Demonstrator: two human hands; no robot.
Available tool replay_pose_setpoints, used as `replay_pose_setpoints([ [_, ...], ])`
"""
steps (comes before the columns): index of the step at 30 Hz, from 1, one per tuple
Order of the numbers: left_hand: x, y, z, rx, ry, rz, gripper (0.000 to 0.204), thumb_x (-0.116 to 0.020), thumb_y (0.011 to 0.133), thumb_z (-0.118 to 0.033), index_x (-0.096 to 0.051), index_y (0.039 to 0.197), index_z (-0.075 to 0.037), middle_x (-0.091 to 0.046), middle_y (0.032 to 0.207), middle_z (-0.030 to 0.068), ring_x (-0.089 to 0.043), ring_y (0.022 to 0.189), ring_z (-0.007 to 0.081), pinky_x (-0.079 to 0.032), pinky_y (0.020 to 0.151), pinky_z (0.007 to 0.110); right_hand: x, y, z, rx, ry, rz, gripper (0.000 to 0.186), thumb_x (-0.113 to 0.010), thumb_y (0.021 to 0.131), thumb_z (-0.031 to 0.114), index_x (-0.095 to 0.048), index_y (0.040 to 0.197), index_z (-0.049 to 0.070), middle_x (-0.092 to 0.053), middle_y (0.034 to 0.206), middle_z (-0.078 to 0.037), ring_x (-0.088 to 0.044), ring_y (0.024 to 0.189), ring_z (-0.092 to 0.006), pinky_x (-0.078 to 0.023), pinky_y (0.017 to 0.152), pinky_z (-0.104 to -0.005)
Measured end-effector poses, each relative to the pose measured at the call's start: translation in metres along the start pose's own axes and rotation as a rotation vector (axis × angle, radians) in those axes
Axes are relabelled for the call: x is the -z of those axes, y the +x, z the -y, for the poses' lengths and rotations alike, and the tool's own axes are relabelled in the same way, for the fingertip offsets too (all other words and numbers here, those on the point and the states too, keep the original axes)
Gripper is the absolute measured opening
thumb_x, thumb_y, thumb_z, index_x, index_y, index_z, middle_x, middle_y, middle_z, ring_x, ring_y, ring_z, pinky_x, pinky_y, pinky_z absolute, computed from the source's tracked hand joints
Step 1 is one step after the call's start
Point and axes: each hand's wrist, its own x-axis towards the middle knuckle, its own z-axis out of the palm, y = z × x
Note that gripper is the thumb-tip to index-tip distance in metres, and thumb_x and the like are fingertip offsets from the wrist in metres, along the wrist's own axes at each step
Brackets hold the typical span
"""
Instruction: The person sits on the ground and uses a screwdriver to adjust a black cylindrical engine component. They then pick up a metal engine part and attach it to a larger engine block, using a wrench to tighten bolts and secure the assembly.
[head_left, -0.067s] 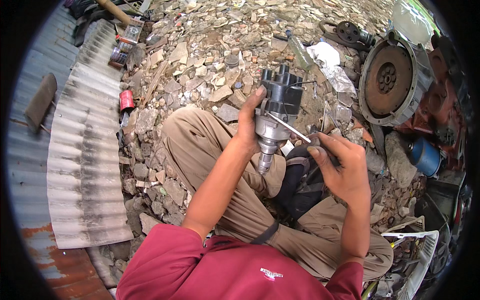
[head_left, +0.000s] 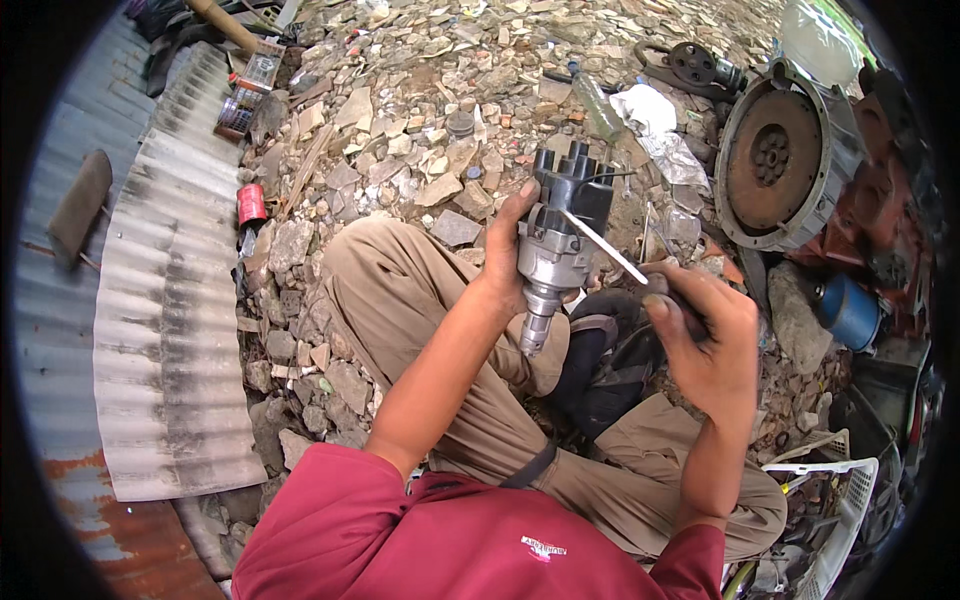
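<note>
An ignition distributor (head_left: 556,250) with a black, towered cap (head_left: 580,190) and a silver metal body is held upright in my left hand (head_left: 505,250), over my crossed legs (head_left: 430,330). My left fingers wrap round it, the thumb along its side. A thin silver tool (head_left: 608,250), perhaps a screwdriver or wrench, is gripped by the thumb and fingers of my right hand (head_left: 705,335). The tool's far end lies against the side of the cap near its lower part; I cannot make out exactly what it touches. A dark shoe (head_left: 590,370) shows beneath my hands.
Broken stones cover the ground (head_left: 400,120). At the right are a flywheel housing (head_left: 775,155), a pulley part (head_left: 695,65), a blue cylinder (head_left: 850,310) and a white plastic basket (head_left: 840,510). Corrugated sheets (head_left: 170,300) line the left, beside a red can (head_left: 251,204).
Both hands have shifted a little to the right, with the distributor and the tool. The tool's far end now lies slightly higher against the cap.
</note>
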Motion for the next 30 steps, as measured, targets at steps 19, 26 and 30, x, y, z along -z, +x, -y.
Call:
replay_pose_setpoints([
  [19, 0.002, 0.004, -0.001, 0.115, -0.165, 0.215, 0.095, -0.042, 0.083, -0.081, -0.045, 0.140, -0.005, -0.062, 0.107, 0.0273, -0.070, 0.067, 0.0333, -0.055, 0.039, 0.034, 0.014, -0.008, 0.043, 0.053, -0.354, 0.121, 0.046, -0.071, 0.082, 0.004, -0.065, 0.128, 0.002, -0.063, 0.083, -0.012, -0.061, 0.062, -0.0274, -0.048, 0.057, -0.0370],
  [26, 0.002, 0.006, 0.003, 0.166, -0.225, 0.251, 0.098, -0.043, 0.082, -0.084, -0.046, 0.140, -0.005, -0.063, 0.106, 0.0282, -0.071, 0.067, 0.0357, -0.055, 0.038, 0.036, 0.016, -0.007, 0.044, 0.019, -0.385, 0.163, 0.043, -0.071, 0.083, 0.004, -0.065, 0.126, 0.001, -0.062, 0.082, -0.013, -0.061, 0.062, -0.0288, -0.048, 0.056, -0.0379],
  [30, 0.000, 0.003, -0.001, 0.240, -0.236, 0.181, 0.093, -0.044, 0.084, -0.080, -0.050, 0.137, -0.003, -0.065, 0.105, 0.0299, -0.070, 0.066, 0.0382, -0.055, 0.038, 0.037, 0.018, -0.007, 0.046, 0.002, -0.373, 0.156, 0.042, -0.070, 0.084, 0.003, -0.065, 0.125, 0.000, -0.061, 0.081, -0.013, -0.061, 0.062, -0.0295, -0.048, 0.056, -0.0378],
])
